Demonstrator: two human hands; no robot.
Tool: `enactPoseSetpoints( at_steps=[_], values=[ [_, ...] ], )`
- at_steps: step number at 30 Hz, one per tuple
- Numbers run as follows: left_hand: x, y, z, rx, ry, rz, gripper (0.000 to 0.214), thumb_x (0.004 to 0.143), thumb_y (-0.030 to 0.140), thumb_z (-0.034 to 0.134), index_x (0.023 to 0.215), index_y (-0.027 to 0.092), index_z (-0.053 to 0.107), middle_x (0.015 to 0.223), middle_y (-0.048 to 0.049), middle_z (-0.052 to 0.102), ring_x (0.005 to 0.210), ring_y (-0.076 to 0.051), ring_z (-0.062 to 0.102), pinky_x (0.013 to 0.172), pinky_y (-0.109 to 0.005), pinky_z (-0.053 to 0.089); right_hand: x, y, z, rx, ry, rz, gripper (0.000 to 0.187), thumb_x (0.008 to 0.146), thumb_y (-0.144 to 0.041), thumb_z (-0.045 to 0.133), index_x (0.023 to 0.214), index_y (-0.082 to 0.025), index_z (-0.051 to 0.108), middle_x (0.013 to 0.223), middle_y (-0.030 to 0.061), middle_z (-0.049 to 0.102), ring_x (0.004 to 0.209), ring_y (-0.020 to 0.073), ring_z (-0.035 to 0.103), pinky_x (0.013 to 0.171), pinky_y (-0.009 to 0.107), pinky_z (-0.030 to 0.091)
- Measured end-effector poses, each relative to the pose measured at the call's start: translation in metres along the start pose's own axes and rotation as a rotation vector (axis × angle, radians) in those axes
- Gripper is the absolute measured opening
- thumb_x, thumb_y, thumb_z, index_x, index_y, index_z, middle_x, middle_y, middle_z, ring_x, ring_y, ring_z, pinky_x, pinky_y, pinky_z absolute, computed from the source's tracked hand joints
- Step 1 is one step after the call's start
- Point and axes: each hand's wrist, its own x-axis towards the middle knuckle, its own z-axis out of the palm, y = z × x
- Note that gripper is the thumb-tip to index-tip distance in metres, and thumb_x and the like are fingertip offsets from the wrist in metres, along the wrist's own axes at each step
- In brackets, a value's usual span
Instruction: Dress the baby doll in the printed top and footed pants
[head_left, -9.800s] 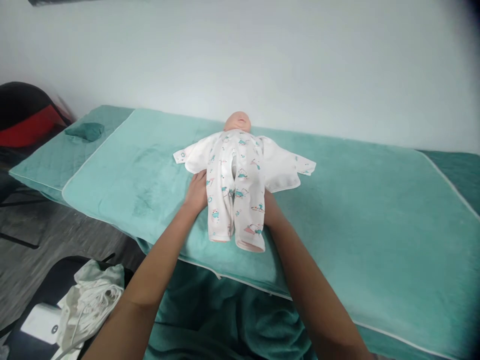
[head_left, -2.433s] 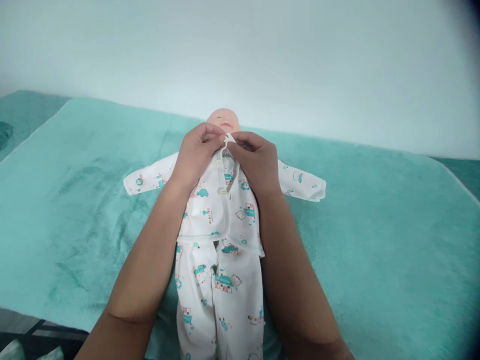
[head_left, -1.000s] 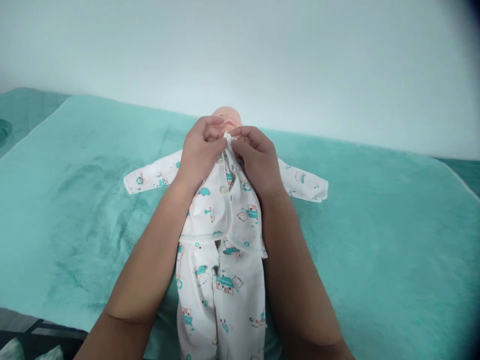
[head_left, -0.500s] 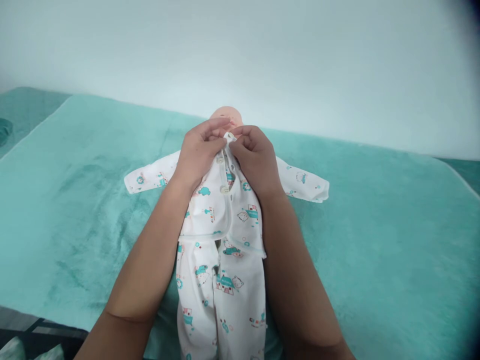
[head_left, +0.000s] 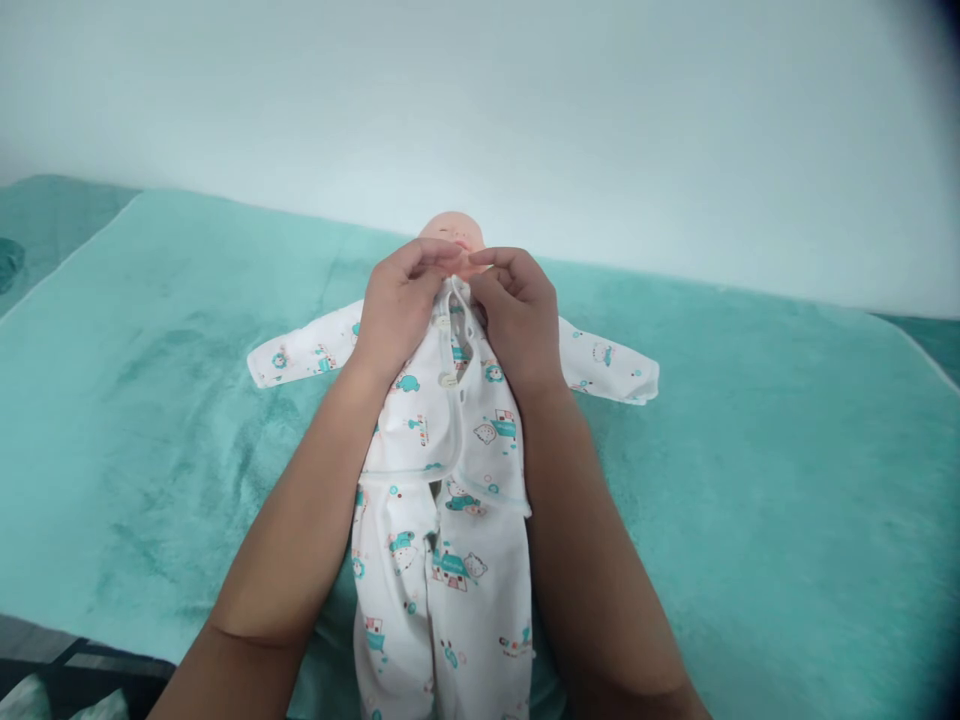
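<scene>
A baby doll (head_left: 452,226) lies on its back, its head at the far end. It wears a white printed shirt (head_left: 420,430) with its sleeves spread to both sides, and matching trousers (head_left: 480,600). My left hand (head_left: 401,305) is closed on the left edge of the shirt's collar. Opposite it, my right hand (head_left: 523,310) pinches the right collar edge, its index finger reaching toward the doll's chin. Below the hands the shirt front gapes. A pale button (head_left: 448,380) shows lower on the front. The fingers partly hide the neck.
Under the doll spreads a turquoise plush blanket (head_left: 750,480), wrinkled at the left. A pale wall (head_left: 480,110) rises behind its far edge. At the lower left corner lie dark and patterned things (head_left: 90,680) I cannot make out.
Both hands have shifted slightly at the collar. The top of the collar sits a little lower, the button there is no longer visible, and more of the doll's face shows.
</scene>
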Motion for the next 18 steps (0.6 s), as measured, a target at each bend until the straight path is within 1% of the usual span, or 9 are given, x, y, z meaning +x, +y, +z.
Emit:
enactPoseSetpoints(
  at_steps=[3, 6, 10, 14, 18],
  values=[
    [-0.0013, 0.0004, 0.0007, 0.063, 0.003, 0.050, 0.028, 0.085, 0.005, 0.052, 0.088, 0.023, 0.073, 0.096, -0.0008, 0.076, 0.100, -0.017, 0.069, 0.097, -0.032, 0.053, 0.0027, 0.0026, 0.0001, 0.031, 0.051, 0.017, 0.008, 0.090, -0.028, 0.060, 0.098, -0.027, 0.060, 0.080, -0.0027, 0.062, 0.070, 0.0141, 0.059, 0.066, 0.030, 0.049],
    [-0.0011, -0.0009, 0.0011, 0.151, 0.032, 0.062, 0.028, 0.084, 0.005, 0.050, 0.085, 0.022, 0.072, 0.090, -0.0004, 0.076, 0.093, -0.016, 0.068, 0.092, -0.031, 0.053, 0.0032, 0.0023, 0.0007, 0.043, 0.053, 0.021, 0.008, 0.089, -0.025, 0.059, 0.097, -0.027, 0.060, 0.084, -0.0028, 0.067, 0.067, 0.0121, 0.057, 0.063, 0.028, 0.047],
    [-0.0010, -0.0009, 0.0011, 0.217, 0.055, 0.059, 0.027, 0.083, 0.005, 0.050, 0.083, 0.021, 0.072, 0.087, -0.0007, 0.075, 0.087, -0.015, 0.067, 0.088, -0.031, 0.053, 0.0013, -0.0002, 0.0021, -0.001, 0.075, 0.006, 0.008, 0.090, -0.022, 0.056, 0.094, -0.026, 0.060, 0.081, -0.0032, 0.068, 0.064, 0.0114, 0.056, 0.064, 0.028, 0.047],
    [-0.0009, -0.0007, 0.0011, 0.212, 0.060, 0.056, 0.029, 0.082, 0.004, 0.049, 0.081, 0.022, 0.072, 0.087, -0.0006, 0.075, 0.086, -0.015, 0.066, 0.086, -0.031, 0.052, -0.0010, -0.0015, 0.0019, -0.050, 0.106, -0.004, 0.012, 0.091, -0.020, 0.051, 0.094, -0.026, 0.062, 0.079, -0.0028, 0.068, 0.062, 0.0118, 0.055, 0.064, 0.029, 0.047],
    [-0.0005, -0.0013, 0.0016, 0.189, 0.070, 0.037, 0.028, 0.083, 0.004, 0.050, 0.082, 0.022, 0.072, 0.086, 0.0000, 0.075, 0.085, -0.015, 0.066, 0.084, -0.031, 0.052, -0.0024, -0.0019, 0.0008, -0.113, 0.097, -0.041, 0.015, 0.093, -0.023, 0.050, 0.097, -0.026, 0.064, 0.080, -0.0020, 0.068, 0.064, 0.0128, 0.056, 0.068, 0.031, 0.048]
  ],
)
